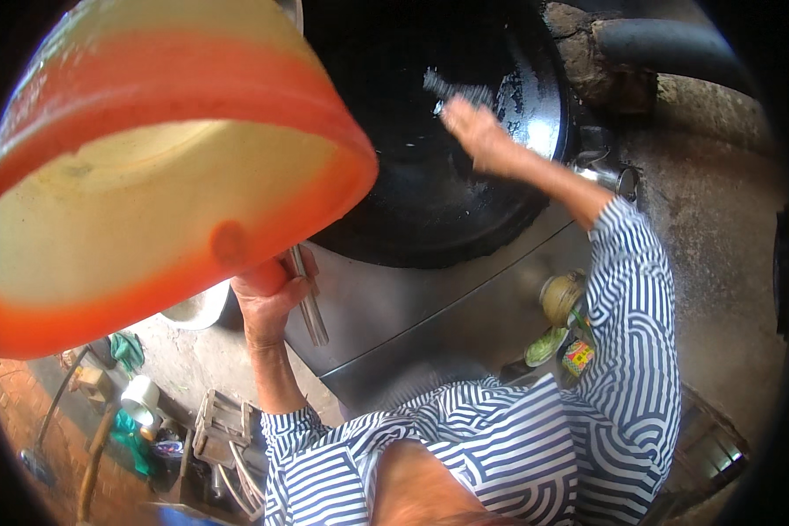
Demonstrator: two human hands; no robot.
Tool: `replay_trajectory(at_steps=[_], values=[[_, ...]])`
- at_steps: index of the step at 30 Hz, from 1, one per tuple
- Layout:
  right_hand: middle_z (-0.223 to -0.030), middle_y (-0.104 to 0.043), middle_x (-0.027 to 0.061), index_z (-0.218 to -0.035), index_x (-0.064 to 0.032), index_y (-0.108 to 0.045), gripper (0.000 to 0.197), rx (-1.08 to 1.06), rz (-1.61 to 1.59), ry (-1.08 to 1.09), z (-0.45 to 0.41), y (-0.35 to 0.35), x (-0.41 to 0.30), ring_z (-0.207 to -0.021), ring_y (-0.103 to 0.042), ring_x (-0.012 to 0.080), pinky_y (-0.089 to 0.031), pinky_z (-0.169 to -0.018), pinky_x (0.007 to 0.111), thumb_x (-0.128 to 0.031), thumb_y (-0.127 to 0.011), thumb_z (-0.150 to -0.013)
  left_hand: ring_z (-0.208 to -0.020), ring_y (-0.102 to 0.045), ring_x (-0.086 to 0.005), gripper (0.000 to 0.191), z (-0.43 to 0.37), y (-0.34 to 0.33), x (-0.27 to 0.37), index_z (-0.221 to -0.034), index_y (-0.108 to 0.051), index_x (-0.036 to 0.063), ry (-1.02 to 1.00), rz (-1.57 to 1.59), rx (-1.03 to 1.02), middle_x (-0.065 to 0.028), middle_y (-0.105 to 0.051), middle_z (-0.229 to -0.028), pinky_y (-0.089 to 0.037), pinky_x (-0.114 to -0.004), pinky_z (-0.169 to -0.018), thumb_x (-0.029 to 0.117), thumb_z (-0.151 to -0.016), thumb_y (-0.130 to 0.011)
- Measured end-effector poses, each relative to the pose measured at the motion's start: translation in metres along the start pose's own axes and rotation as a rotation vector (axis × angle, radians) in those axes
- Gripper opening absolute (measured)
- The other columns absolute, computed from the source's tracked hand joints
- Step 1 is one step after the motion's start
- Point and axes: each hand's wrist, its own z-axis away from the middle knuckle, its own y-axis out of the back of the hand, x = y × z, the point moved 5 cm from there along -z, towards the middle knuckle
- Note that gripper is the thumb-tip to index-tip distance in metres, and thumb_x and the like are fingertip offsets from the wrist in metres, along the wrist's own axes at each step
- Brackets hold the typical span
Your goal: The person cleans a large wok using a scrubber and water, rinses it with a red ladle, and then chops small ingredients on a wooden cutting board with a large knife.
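A large orange and cream plastic scoop (171, 197) fills the upper left, close to the camera, its wide mouth turned towards me. My left hand (273, 296) is closed below its rim on an orange part that looks like its handle, and a metal rod (312, 312) runs through the same grip. Over to the right, my right hand (483, 135) reaches into a big black wok (421, 230). It grips a blurred grey scrubber (460, 85) against or just above the wok's dark, wet inner surface. The scoop hides the wok's left side.
The wok sits in a grey metal-topped stove (381, 296). A metal cup-like vessel (608, 177) stands by its right rim. Lower right are a yellowish pot (561, 294) and a leafy vegetable (546, 347). A wooden stool (223, 424) and white bucket (141, 400) occupy the lower left floor.
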Motion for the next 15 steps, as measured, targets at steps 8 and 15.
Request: replay_trajectory(at_steps=[8,15], values=[[-0.134,-0.027,0.0265,-0.129,0.006,-0.029,0.062,0.472,0.046,0.124,-0.15,0.057,-0.062,-0.127,-0.024,0.0374,-0.03,-0.096,0.053,-0.014,-0.054,-0.075,-0.059,-0.054,-0.0216,0.041,0.005,-0.007,-0.004,-0.094,-0.054,-0.0032,0.061,-0.084,0.047,-0.0115,-0.055,-0.074,-0.046,-0.028,-0.047,-0.008,-0.054,-0.06],[-0.132,-0.033,0.02,-0.124,0.0043,-0.036,0.05,0.432,0.374,-0.116,-0.082,0.077,0.113,-0.125,-0.029,0.03,-0.031,-0.095,0.043,-0.011,-0.046,-0.077,-0.056,-0.053,-0.0192,0.048,-0.001,-0.013,0.004,-0.098,-0.053,-0.0052,-0.01,-0.072,0.029,-0.0117,-0.055,-0.07,-0.045,-0.027,-0.044,-0.003,-0.05,-0.054]])
